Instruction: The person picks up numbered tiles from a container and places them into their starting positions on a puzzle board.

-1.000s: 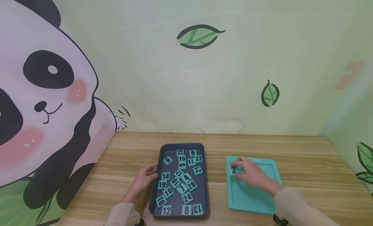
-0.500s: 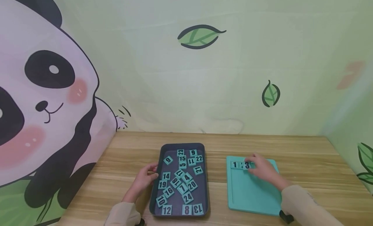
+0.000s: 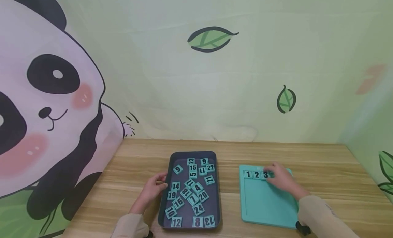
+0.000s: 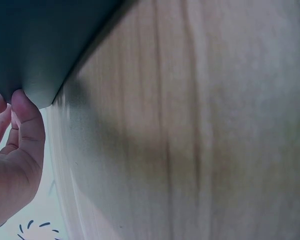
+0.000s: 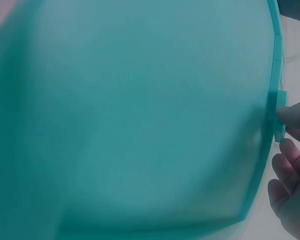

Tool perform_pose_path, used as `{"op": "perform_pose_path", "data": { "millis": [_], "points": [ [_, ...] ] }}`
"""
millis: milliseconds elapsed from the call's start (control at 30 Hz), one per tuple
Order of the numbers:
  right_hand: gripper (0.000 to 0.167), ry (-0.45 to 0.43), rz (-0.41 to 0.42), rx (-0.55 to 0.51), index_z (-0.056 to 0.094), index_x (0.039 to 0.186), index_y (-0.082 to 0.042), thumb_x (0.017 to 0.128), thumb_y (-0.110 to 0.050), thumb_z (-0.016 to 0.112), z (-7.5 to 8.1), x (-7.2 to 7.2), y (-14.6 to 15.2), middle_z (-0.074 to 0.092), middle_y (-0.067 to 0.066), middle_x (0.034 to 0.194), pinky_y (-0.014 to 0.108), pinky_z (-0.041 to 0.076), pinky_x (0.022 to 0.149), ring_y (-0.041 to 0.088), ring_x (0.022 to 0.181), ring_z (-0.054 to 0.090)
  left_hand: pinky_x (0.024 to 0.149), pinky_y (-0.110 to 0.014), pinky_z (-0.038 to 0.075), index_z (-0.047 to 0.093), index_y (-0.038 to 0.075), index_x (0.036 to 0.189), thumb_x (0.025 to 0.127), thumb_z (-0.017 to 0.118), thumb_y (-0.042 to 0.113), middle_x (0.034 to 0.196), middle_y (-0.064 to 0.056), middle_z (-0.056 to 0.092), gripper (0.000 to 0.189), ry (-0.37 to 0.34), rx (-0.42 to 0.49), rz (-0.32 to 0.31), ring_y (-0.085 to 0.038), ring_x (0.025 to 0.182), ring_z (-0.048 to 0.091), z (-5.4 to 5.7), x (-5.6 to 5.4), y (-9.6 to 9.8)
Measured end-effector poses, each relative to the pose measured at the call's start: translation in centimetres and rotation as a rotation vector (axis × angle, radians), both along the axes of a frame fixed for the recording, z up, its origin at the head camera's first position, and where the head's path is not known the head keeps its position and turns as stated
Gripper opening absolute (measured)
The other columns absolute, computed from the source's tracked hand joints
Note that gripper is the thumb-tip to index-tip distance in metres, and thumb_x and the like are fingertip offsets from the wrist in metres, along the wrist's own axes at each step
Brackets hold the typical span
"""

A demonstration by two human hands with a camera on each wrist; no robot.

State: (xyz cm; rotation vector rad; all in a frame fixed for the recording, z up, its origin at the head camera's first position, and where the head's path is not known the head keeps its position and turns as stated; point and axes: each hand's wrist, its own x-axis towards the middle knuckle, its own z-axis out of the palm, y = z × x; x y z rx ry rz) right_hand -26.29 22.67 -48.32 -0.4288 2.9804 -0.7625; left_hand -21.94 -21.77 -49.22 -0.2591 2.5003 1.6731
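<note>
My right hand [image 3: 281,177] pinches the number 3 tile [image 3: 265,175] at its right side, at the top of the turquoise board [image 3: 267,204]. Tiles 1 [image 3: 248,174] and 2 [image 3: 257,175] lie to its left in the same row. In the right wrist view, thumb and finger hold the tile [image 5: 280,117] at the board's rim. With thumb and fingers, my left hand [image 3: 152,188] grips the left rim of the dark tray [image 3: 218,197]; in the left wrist view the thumb [image 4: 27,112] lies on the tray's wall.
Several turquoise number tiles lie scattered in the tray, among them tile 24 [image 3: 198,208] and tile 14 [image 3: 175,186]. The tray and board stand apart on a wooden table [image 3: 138,156]. A backdrop [image 3: 147,77] with a panda and leaves rises behind.
My right hand has carried tile 3 rightward along the board's top, from over tile 1 to beside tile 2. Tiles 1 and 2 are now uncovered. My left hand stays at the tray.
</note>
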Motion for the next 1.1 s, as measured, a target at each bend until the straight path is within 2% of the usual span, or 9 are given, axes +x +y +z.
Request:
{"op": "perform_pose_path", "data": {
  "millis": [167, 367, 600, 833, 1100],
  "points": [
    [0.034, -0.015, -0.007, 0.001, 0.060, 0.107, -0.002, 0.074, -0.008, 0.063, -0.4, -0.2, 0.3, 0.052, 0.020, 0.106, 0.049, 0.043, 0.079, 0.035, 0.097, 0.050, 0.063, -0.029, 0.045, 0.046, 0.004, 0.126, 0.085, 0.047, -0.001, 0.107, -0.015, 0.047, 0.041, -0.004, -0.001, 0.002, -0.022, 0.091, 0.052, -0.1, 0.0, 0.0],
    [0.032, -0.025, -0.010, 0.023, 0.062, 0.106, -0.003, 0.074, -0.007, 0.063, -0.5, -0.2, 0.2, 0.052, 0.017, 0.103, 0.047, 0.043, 0.077, 0.032, 0.094, 0.050, 0.065, -0.029, 0.045, 0.046, 0.006, 0.126, 0.086, 0.047, 0.000, 0.108, -0.014, 0.047, 0.041, -0.015, 0.002, 0.007, -0.022, 0.092, 0.052, -0.1, 0.0, -0.1],
    [0.034, -0.003, -0.019, 0.068, 0.062, 0.107, -0.004, 0.074, -0.012, 0.064, -0.7, -0.4, 0.0, 0.052, 0.010, 0.093, 0.036, 0.042, 0.066, 0.022, 0.081, 0.047, 0.064, -0.029, 0.045, 0.046, 0.005, 0.126, 0.085, 0.047, -0.001, 0.108, -0.015, 0.047, 0.041, -0.005, 0.006, 0.008, -0.022, 0.091, 0.052, -0.1, 0.0, 0.0],
    [0.036, 0.048, 0.001, 0.062, 0.062, 0.108, -0.005, 0.073, -0.015, 0.066, 0.3, -0.2, -1.4, 0.054, 0.014, 0.100, 0.041, 0.045, 0.070, 0.026, 0.089, 0.051, 0.065, -0.029, 0.045, 0.046, 0.005, 0.126, 0.085, 0.047, -0.001, 0.108, -0.015, 0.047, 0.041, -0.017, 0.018, 0.015, -0.023, 0.092, 0.052, 0.0, 0.1, 0.0],
    [0.032, 0.082, 0.095, -0.008, 0.063, 0.104, -0.006, 0.073, -0.014, 0.066, 1.5, 0.3, -4.8, 0.054, 0.009, 0.094, 0.034, 0.044, 0.066, 0.022, 0.086, 0.051, 0.067, -0.030, 0.046, 0.046, 0.005, 0.126, 0.086, 0.047, -0.001, 0.107, -0.015, 0.048, 0.041, -0.016, 0.024, 0.013, -0.023, 0.092, 0.052, 0.2, 0.1, 0.0]
  ]
}}
